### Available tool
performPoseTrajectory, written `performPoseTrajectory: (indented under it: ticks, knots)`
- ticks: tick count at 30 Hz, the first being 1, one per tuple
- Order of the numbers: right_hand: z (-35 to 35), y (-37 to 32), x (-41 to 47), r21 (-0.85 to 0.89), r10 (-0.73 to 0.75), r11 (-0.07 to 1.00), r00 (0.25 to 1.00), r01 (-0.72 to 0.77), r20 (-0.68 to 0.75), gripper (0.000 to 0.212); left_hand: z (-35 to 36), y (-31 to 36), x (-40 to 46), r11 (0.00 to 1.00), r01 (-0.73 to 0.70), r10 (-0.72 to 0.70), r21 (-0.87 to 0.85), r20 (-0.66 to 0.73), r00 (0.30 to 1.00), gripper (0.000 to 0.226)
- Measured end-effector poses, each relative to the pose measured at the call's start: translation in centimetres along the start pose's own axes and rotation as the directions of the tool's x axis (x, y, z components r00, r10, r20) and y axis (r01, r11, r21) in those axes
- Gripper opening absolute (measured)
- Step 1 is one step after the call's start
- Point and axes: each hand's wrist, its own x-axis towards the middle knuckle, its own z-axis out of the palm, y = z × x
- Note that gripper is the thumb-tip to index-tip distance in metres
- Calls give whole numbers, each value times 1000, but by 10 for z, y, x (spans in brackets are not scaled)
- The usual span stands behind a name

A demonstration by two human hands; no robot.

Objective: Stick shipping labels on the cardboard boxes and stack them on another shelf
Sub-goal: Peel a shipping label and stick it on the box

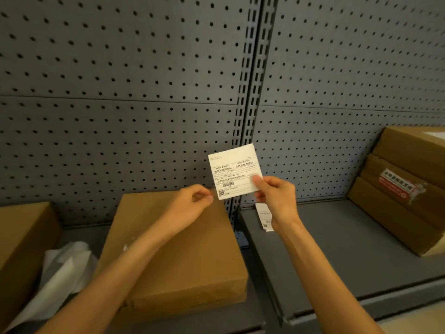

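Observation:
My right hand (274, 196) pinches a white shipping label (233, 171) by its lower right corner and holds it up in front of the pegboard. My left hand (192, 203) hovers just left of the label's lower left corner, fingers curled with thumb and forefinger close together; whether they touch the label I cannot tell. Below both hands a plain flat cardboard box (175, 256) lies on the left shelf. A stack of cardboard boxes (404, 201) leans at the far right of the right shelf, one with a red and white sticker.
Another cardboard box (21, 247) stands at the far left, with crumpled white backing paper (62, 273) between it and the middle box. More labels (265, 216) lie on the grey right shelf (337, 249) behind my right wrist. A grey pegboard wall (120, 92) closes the back.

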Motion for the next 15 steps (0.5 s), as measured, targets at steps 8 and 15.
performPoseTrajectory:
  ticks: [8, 15]
  knots:
    - [42, 6, -28, 52, 27, 998, 995, -32, 101, 13, -35, -10, -52, 923, 125, -140, -365, -14, 990, 10]
    - [54, 7, -48, 86, 60, 994, 988, -73, 144, 11, -41, -18, -70, 908, 162, -188, -386, -32, 982, 8]
